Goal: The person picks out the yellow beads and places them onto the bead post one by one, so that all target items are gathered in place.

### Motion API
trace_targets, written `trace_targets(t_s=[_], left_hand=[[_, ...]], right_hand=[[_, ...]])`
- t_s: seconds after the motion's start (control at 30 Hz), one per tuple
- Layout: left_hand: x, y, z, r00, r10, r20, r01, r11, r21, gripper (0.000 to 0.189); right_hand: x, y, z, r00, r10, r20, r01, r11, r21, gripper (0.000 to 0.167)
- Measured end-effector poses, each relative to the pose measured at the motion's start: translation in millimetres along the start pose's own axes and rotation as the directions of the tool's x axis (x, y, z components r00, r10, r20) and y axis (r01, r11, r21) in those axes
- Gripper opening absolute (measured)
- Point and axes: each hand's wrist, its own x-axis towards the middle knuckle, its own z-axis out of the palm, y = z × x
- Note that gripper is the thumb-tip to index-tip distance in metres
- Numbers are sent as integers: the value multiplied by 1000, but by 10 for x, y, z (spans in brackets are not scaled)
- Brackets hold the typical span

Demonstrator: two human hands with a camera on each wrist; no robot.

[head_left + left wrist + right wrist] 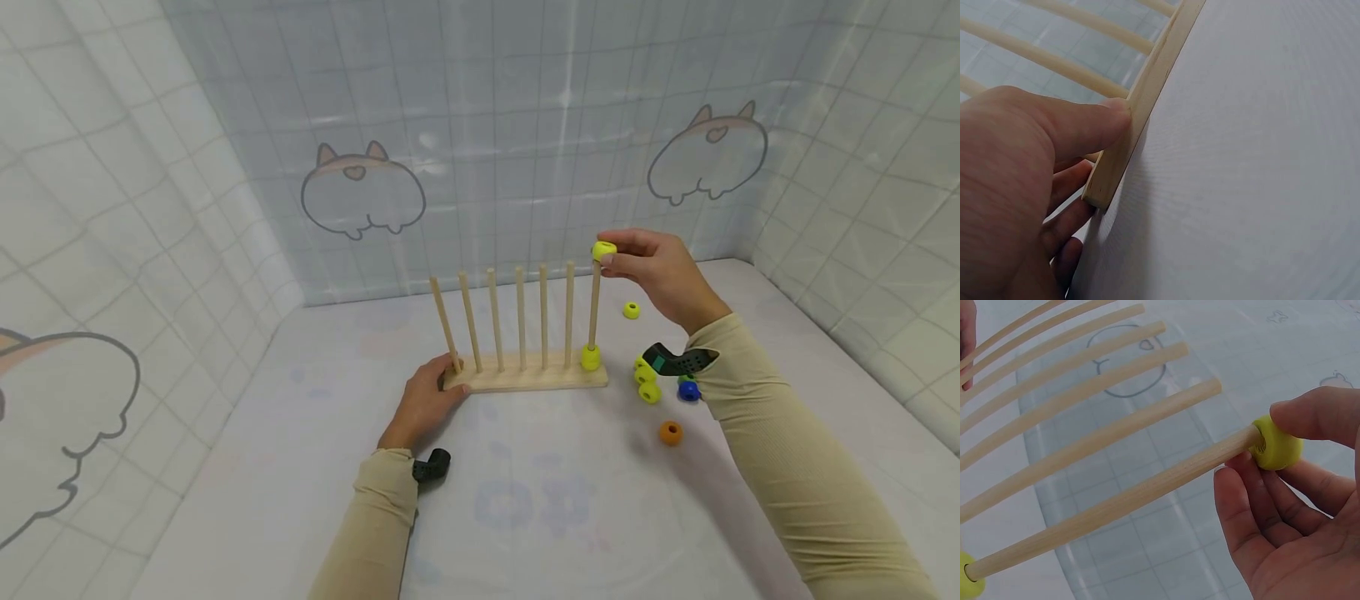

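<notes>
A wooden rack (pixel 525 382) stands on the table, its several upright dowels rising from a flat base. My left hand (pixel 429 402) grips the left end of that base, thumb on the front edge and fingers round behind, as the left wrist view (pixel 1016 169) also shows. My right hand (pixel 651 271) pinches a yellow bead (pixel 603 250) between thumb and fingers. In the right wrist view the tip of the rightmost dowel (pixel 1147 490) sits at the hole of this bead (pixel 1277 444). Yellow beading (pixel 591 358) surrounds the foot of the same dowel.
Right of the rack lie loose beads: a lone yellow bead (pixel 632 310), several yellow ones bunched together (pixel 649 392), a blue bead (pixel 688 392) beside a partly hidden green one (pixel 686 378), and an orange bead (pixel 671 432) nearer me. A tile-patterned curtain (pixel 480 125) hangs behind the table.
</notes>
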Motion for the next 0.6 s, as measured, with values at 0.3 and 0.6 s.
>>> trace_targets(t_s=[0.3, 0.6], left_hand=[[-20, -61, 25, 1000, -6, 4, 6, 1000, 2, 56], [16, -32, 5, 1000, 9, -10, -9, 1000, -2, 51]], right_hand=[[9, 6, 28, 1000, 18, 19, -17, 999, -48, 41], [9, -36, 22, 1000, 26, 12, -25, 998, -59, 45]])
